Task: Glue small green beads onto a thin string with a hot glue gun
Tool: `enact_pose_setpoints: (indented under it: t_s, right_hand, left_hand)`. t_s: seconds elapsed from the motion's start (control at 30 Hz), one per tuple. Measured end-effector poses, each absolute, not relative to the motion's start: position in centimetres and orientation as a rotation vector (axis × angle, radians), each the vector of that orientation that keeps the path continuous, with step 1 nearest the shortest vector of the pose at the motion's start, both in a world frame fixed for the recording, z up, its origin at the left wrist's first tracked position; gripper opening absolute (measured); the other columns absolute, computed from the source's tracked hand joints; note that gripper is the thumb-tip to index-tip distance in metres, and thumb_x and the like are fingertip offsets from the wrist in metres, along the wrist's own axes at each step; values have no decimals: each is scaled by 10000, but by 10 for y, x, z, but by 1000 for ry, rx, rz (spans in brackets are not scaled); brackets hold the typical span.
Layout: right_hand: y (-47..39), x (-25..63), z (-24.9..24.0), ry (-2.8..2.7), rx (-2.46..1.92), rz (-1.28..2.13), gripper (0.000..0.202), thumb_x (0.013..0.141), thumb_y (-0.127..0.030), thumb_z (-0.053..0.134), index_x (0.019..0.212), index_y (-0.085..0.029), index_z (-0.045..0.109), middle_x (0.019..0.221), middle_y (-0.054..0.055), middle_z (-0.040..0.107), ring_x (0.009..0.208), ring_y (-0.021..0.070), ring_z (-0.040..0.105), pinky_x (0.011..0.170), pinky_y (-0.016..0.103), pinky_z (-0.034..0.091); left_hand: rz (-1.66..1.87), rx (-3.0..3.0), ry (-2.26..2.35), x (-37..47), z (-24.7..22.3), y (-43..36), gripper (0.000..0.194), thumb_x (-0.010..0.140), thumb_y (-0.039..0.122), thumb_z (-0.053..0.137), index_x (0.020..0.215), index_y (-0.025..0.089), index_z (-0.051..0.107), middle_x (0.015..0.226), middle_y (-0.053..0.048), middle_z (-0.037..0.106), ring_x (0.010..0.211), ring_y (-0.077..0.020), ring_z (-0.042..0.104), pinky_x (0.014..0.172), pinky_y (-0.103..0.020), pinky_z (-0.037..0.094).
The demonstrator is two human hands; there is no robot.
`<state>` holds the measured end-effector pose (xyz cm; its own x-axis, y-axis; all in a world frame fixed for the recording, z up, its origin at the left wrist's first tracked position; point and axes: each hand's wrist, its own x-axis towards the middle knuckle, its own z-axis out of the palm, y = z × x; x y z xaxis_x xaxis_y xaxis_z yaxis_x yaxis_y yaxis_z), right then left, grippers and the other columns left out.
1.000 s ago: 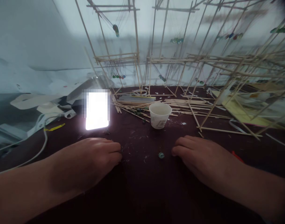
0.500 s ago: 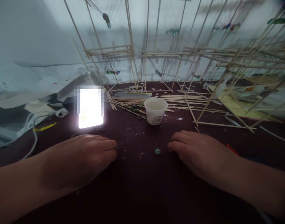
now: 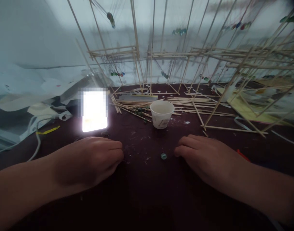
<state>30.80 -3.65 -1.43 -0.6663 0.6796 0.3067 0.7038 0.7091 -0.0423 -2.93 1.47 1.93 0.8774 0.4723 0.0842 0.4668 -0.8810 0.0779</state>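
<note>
Against the frame a second ago, we find little changed: the whole view has shifted slightly, so things sit a touch higher and further left, while our hands, the small round blue-green glass marble [image 3: 163, 156] and the white printed paper cup [image 3: 162, 118] keep nearly the same arrangement. Our left hand [image 3: 96, 158] is loosely curled, back upward, its fingers tucked close together; we cannot tell whether anything is inside. Our right hand [image 3: 204, 154] is likewise curled narrow, its fingertips just beside the marble yet apart from it, and again we cannot tell whether it pinches anything. The marble lies on the dark maroon worktop [image 3: 147, 192] between our two hands, nearer the right, with the cup standing upright beyond it. Behind the cup we see loose pale wooden sticks [image 3: 195, 104] and a cluster of dark green marbles [image 3: 140, 112]. A glaring white rectangular screen [image 3: 95, 112], partly pixelated, stands beyond our left hand. Further back, tall pale wooden stick frames [image 3: 233, 129] carry coloured hanging marbles [image 3: 117, 74] on threads before a pale wall [image 3: 28, 25]; a yellow sheet [image 3: 245, 112] lies at right.
</note>
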Motion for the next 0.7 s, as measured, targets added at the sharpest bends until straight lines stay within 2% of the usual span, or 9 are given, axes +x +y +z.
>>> enact_pose_setpoints:
  t_s: [0.13,0.23,0.3,0.4,0.57,0.7]
  right_hand:
    - [-36,310,-18,-2592,-1045,-99,291,889,30,566,936,-163,780,906,66,776,759,256,704,658,391,538]
    - [-37,311,-18,-2588,-1025,-90,299,907,29,554,948,-157,783,908,68,777,756,252,700,657,387,533]
    - [-37,311,-17,-2583,-1030,-89,296,909,29,556,953,-154,784,903,66,772,750,249,691,654,382,524]
    - [-36,310,-15,-2567,-1032,-77,284,915,31,567,950,-148,784,874,52,756,738,235,670,640,366,500]
    - [-37,309,-15,-2544,-1016,-58,303,926,46,548,946,-145,782,856,43,741,736,221,644,627,349,461]
    - [-37,308,-18,-2531,-1017,-56,293,889,57,576,914,-158,774,835,34,722,724,217,621,627,347,429]
  left_hand:
    - [313,2886,759,-34,28,25,179,1002,187,593,940,241,751,851,41,775,667,-105,684,624,-203,500]
    - [534,2764,847,-24,28,22,118,1025,239,656,986,259,766,924,56,796,720,-95,704,693,-188,525]
    - [556,2713,780,-11,21,16,148,1050,221,625,1012,246,766,981,34,788,814,-106,731,763,-189,544]
    - [543,2747,671,10,7,10,188,1070,183,580,1042,219,762,987,8,762,838,-116,731,773,-204,544]
    - [474,3006,589,27,1,9,374,1122,153,431,1003,165,785,947,-52,757,777,-186,703,719,-316,551]
    - [359,3072,528,28,8,7,413,1119,132,393,991,172,784,915,-42,756,717,-193,676,660,-338,538]
